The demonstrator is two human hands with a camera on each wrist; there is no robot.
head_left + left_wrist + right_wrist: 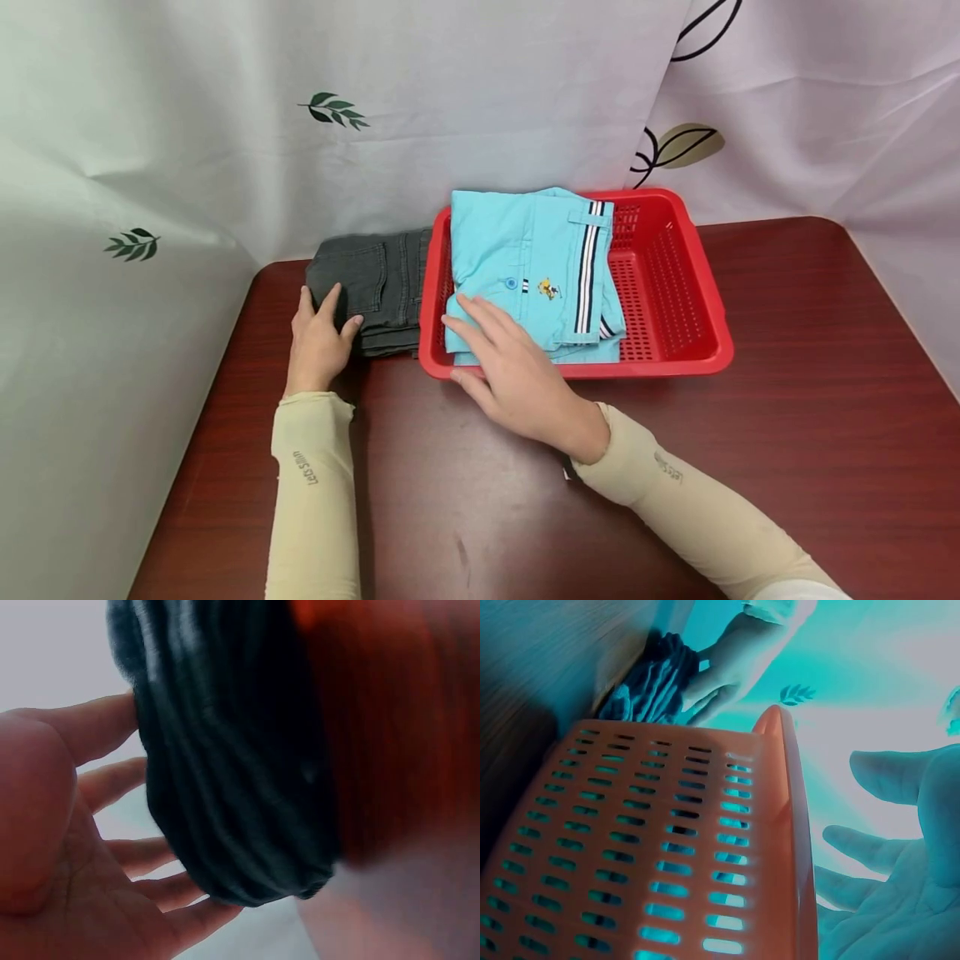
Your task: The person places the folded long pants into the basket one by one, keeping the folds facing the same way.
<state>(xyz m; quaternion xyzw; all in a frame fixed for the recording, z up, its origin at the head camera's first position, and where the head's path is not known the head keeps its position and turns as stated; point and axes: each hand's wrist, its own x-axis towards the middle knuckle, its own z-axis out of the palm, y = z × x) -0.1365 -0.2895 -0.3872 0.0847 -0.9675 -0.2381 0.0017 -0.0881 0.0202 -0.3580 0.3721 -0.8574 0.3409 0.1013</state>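
Observation:
Dark grey folded trousers with a stitched pocket lie at the back left of the table. My left hand touches their left end, fingers spread; in the left wrist view the fingertips meet the edge of the layered dark cloth. Beside the trousers stands a red perforated basket, holding folded light blue trousers with a striped waistband, a button and a small embroidered figure. My right hand is over the basket's near left rim, fingers extended and overlapping the blue cloth in the head view.
The basket's right part shows its bare slotted floor. A white curtain with leaf prints hangs close behind the reddish-brown table and along both sides. The basket's slotted side wall fills much of the right wrist view.

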